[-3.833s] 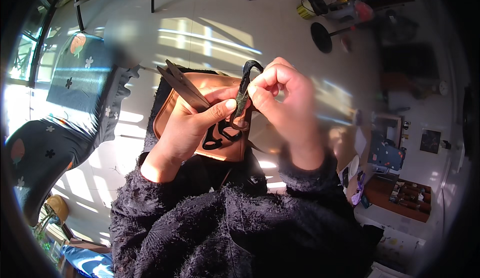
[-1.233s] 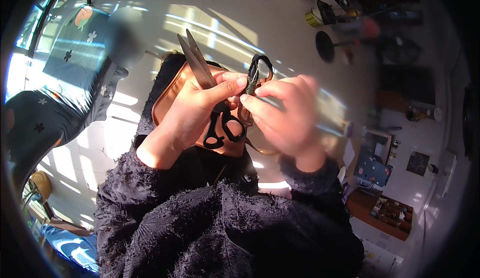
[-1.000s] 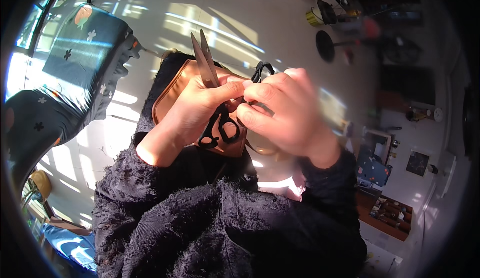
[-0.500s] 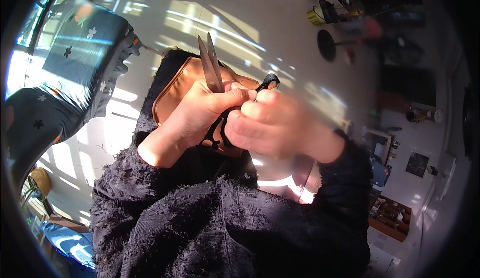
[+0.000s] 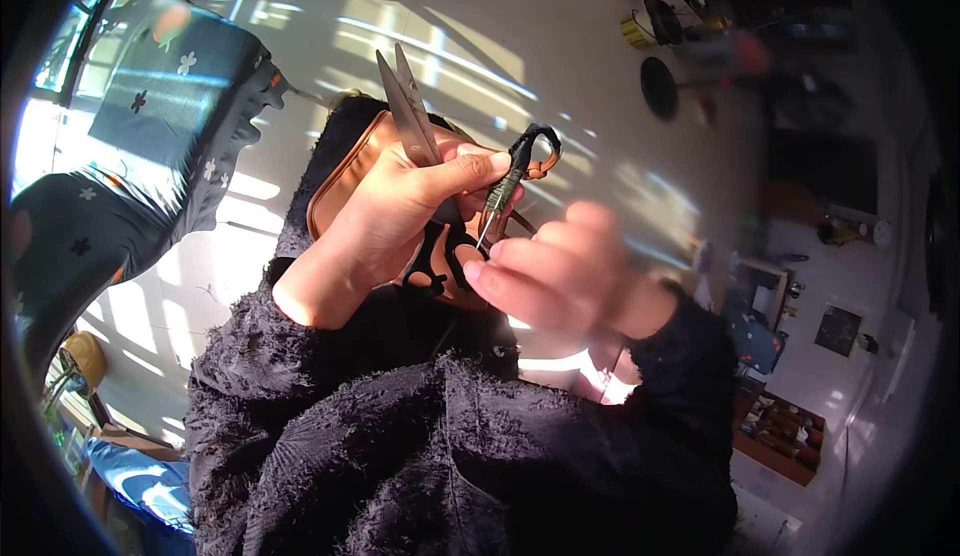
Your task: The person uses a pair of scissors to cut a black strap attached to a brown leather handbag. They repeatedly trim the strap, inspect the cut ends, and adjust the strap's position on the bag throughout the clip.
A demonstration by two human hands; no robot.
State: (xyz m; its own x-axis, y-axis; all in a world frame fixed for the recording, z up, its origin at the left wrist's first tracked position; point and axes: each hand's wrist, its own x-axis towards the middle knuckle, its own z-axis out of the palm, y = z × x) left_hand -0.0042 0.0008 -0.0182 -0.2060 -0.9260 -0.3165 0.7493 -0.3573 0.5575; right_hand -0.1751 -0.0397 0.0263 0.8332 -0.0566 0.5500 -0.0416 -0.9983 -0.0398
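Note:
My left hand [image 5: 385, 201] is closed around a pair of scissors [image 5: 408, 111], blades pointing up and away, black handles below the palm. Its thumb and finger also pinch a brown strap loop [image 5: 541, 168] wrapped tightly with dark cord [image 5: 505, 188]. From the lower end of the wrapping a thin, pale-looking strand [image 5: 486, 228] runs down to my right hand [image 5: 560, 266]. That hand is partly blurred, with its fingers curled and its fingertips closed at the strand's end. Behind both hands a brown leather-like bag [image 5: 345, 171] rests on my lap.
A dark cloth-covered piece of furniture with a flower pattern [image 5: 165, 106] stands at the left. Blue fabric [image 5: 145, 481] lies at the lower left. At the right are a box with compartments [image 5: 780, 434] and a yellow container [image 5: 635, 31]. Sunlight stripes the pale floor [image 5: 300, 31].
My right hand has moved down and away from my left thumb, uncovering the wrapped loop and strand. The left hand and scissors have tilted slightly to the left.

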